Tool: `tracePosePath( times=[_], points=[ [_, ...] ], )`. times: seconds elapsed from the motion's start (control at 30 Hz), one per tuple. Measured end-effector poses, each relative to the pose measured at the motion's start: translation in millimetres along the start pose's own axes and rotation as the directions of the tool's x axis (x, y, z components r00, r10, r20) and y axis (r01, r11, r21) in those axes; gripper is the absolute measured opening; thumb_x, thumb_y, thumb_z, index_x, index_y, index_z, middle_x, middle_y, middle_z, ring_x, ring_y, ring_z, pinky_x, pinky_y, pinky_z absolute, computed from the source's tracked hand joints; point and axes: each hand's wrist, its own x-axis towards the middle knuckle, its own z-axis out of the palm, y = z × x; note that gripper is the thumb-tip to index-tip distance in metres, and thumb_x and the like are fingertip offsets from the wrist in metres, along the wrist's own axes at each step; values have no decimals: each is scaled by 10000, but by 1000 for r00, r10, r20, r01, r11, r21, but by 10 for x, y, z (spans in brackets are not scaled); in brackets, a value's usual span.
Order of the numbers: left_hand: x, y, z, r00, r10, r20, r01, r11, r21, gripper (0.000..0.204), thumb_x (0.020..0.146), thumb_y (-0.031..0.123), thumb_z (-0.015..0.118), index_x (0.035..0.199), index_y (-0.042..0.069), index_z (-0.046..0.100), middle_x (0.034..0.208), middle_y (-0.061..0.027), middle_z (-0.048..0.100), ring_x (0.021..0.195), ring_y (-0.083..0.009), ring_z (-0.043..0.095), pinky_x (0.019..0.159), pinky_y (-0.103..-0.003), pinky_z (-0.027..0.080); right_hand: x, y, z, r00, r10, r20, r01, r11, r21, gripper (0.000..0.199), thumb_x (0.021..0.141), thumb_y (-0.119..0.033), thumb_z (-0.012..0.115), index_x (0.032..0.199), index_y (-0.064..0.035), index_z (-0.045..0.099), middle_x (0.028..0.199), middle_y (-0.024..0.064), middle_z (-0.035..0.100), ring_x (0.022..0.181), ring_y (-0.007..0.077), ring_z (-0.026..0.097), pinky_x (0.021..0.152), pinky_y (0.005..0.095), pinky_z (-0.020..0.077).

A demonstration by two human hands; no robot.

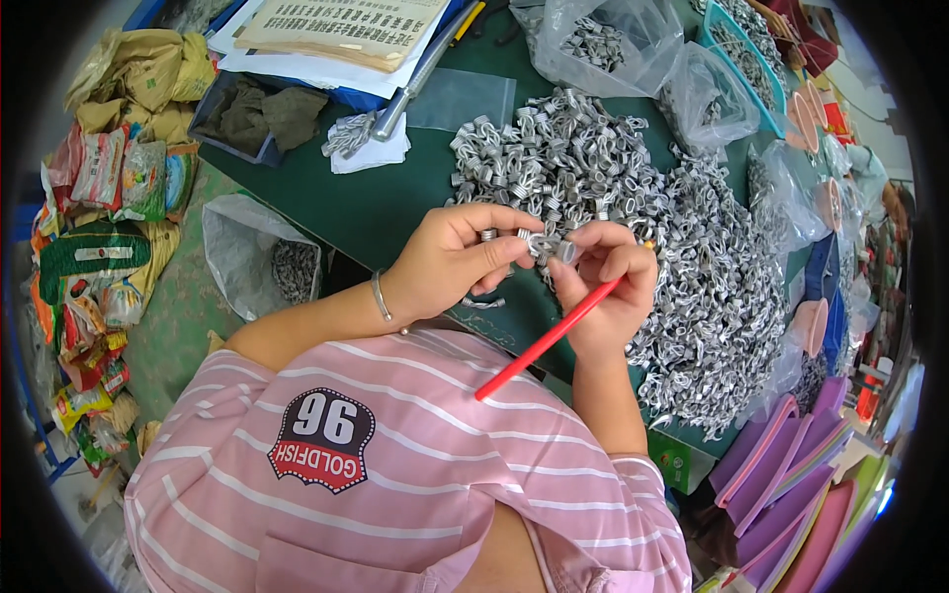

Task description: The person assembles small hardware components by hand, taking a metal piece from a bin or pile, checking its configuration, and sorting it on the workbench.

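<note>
Pink striped shirt (415, 494) fills foreground. Left hand (455, 262) pinches small metal springs (539, 242); right hand (613, 287) grips red stick (549, 338), slanting lower-left to upper-right. Spring heap (692, 267) covers green table (386, 203) behind.

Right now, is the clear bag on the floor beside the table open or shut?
Open. The clear bag gapes at its mouth, and dark grey pieces show loose inside.

red stick (546, 339): tip hidden in hands | folders (791, 504): cut off by rim

Snack packets (94, 247) litter the floor; pink folders (791, 494) stacked.
</note>
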Motion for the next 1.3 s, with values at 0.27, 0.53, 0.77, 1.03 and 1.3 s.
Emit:
tracePosePath(
  times=[0.27, 0.53, 0.77, 1.03, 1.3],
  points=[
    [-162, 100, -120, 993, -101, -59, 63, 886, -459, 319, 900, 201, 445, 1139, -10, 471, 874, -72, 532, 680, -151, 543, 497, -214, 425, -19, -92, 30, 978, 148, 150, -160, 985, 69, 245, 775, 28, 611, 753, -62, 385, 916, 170, 602, 825, 180, 558, 740, 295, 451],
    [-1382, 207, -1683, 904, -133, -405, 305, 867, 394, 141, 833, 138, 573, 876, 4, 566, 688, -52, 545, 501, -96, 481, 442, -213, 391, -21, -69, -165, 658, 528, 537, -249, 825, -507, 336, 645, 29, 696, 669, -39, 368, 712, 125, 585, 626, 259, 578, 547, 319, 449],
    [-1393, 35, -1541, 958, 47, -283, 267, 217, 939, 169, 804, 123, 620, 927, 12, 585, 737, -48, 601, 622, -85, 572, 544, -206, 453, -55, -37, -79, 660, 478, 580, -43, 794, -606, 267, 662, 53, 638, 686, -33, 387, 646, 133, 540, 592, 306, 572, 514, 353, 443],
    [-392, 43, -234, 993, -89, 72, 59, 940, 337, 265, 771, -12, 633, 1027, -7, 566, 829, -62, 578, 728, -93, 573, 606, -197, 467, -34, -127, -183, 591, 643, 488, -729, 684, -18, 247, 778, 77, 574, 729, -62, 375, 788, 99, 574, 677, 173, 624, 566, 243, 511],
    [-146, 126, -2, 838, 451, 307, -537, 585, 607, 237, 672, 27, 722, 890, 9, 631, 802, -78, 589, 671, -169, 564, 581, -257, 440, -214, 91, -168, 908, 351, 229, -413, 842, 348, 298, 732, 127, 604, 757, -61, 374, 951, 168, 548, 890, 227, 598, 720, 284, 527]
  ],
)
